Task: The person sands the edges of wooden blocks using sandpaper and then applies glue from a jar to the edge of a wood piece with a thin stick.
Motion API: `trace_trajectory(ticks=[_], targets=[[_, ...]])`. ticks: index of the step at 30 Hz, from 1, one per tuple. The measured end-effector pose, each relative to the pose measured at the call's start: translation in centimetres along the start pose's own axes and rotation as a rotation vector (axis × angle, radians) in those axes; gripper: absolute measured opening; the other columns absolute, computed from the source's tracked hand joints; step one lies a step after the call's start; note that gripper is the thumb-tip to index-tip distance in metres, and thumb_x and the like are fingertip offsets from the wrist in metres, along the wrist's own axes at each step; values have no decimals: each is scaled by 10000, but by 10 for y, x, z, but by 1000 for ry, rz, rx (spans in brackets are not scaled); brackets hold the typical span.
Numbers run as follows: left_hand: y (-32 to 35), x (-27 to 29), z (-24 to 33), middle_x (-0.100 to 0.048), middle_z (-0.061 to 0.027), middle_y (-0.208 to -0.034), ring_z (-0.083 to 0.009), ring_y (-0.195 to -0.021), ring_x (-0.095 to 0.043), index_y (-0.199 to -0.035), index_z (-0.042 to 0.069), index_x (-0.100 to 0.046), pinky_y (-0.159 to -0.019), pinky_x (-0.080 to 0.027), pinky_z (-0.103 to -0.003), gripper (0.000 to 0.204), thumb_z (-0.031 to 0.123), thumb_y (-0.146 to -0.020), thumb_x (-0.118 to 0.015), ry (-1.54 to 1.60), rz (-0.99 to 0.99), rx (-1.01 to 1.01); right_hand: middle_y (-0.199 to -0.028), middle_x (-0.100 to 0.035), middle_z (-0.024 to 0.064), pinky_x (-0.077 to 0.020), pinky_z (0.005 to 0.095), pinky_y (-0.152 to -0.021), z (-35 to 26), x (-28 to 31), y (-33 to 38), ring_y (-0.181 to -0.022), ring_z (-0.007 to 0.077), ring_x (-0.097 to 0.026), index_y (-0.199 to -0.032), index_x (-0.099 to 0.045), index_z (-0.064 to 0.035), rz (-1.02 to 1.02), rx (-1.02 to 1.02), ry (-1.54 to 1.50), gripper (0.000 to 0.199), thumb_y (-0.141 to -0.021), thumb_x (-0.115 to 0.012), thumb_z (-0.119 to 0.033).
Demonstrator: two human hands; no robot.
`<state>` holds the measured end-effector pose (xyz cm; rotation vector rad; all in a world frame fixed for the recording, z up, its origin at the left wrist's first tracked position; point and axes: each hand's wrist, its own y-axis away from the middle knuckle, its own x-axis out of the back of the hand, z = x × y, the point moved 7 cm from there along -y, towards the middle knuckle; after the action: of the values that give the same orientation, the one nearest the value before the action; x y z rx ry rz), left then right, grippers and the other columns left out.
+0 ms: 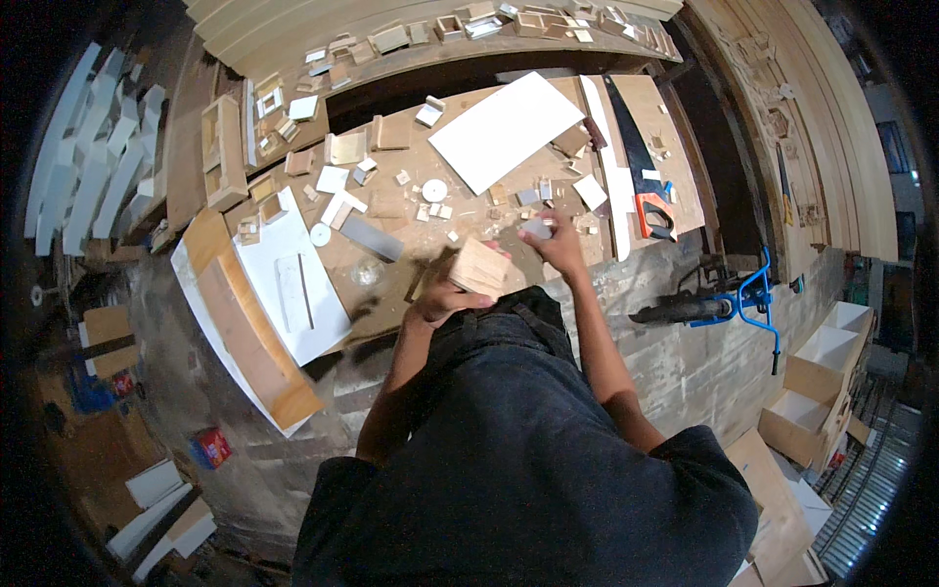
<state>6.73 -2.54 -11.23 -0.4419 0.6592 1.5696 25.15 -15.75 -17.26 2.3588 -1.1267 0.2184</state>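
Note:
My left hand (443, 301) is closed around a small pale wooden block (479, 268), held above the near edge of the workbench. It looks box-shaped; its underside is hidden by my fingers. Just to its right, my right hand (563, 247) pinches a small flat light-grey piece (535, 229), whose material I cannot make out. The block and the piece are apart. Beyond my hands, small wooden offcuts and a white disc (434, 191) lie on the workbench (396, 166).
A large white panel (507, 132) lies at the back of the bench. To the right are a long white strip (616, 186) and a handsaw (626, 147) with an orange-black handle. A curved wooden piece (245, 313) sits at the left. A blue-framed bicycle (724, 305) stands right of the bench.

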Motion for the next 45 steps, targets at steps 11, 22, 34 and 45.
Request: trace_trajectory(ticks=[11, 22, 34, 45], targets=[[31, 20, -7, -607, -114, -1328, -233, -1189, -592, -1548, 33, -358, -986, -514, -398, 904, 219, -800, -831, 34, 461, 84, -1241, -601, 222, -554, 480, -861, 60, -60, -28, -1044, 417, -652, -1326, -522, -97, -128, 295, 501, 745, -690, -902, -175], [46, 16, -43, -539, -126, -1434, -276, -1295, -569, -1556, 25, -342, -977, -534, -426, 872, 300, -860, -790, -50, 560, 100, -1033, -693, 155, -536, 457, -832, 98, 115, -47, -960, 356, -663, -1122, -683, -73, 487, 106, 364, 309, -835, -727, -176], [7, -10, -50, -559, -118, -1408, -265, -1280, -578, -1537, 8, -370, -986, -526, -418, 669, 150, -954, -667, -106, 619, 118, -1116, -659, 135, -556, 440, -842, 81, 138, -113, -1030, 333, -663, -1203, -668, -85, 141, 243, 735, 588, -693, -861, -305], [-18, -31, -66, -625, -105, -1301, -193, -1178, -600, -1542, 14, -380, -967, -519, -368, 624, 103, -974, -621, -65, 688, 119, -899, -723, 110, -560, 376, -697, 75, 165, -100, -775, 253, -716, -1110, -722, -68, 148, 248, 404, 497, -738, -859, -368]])
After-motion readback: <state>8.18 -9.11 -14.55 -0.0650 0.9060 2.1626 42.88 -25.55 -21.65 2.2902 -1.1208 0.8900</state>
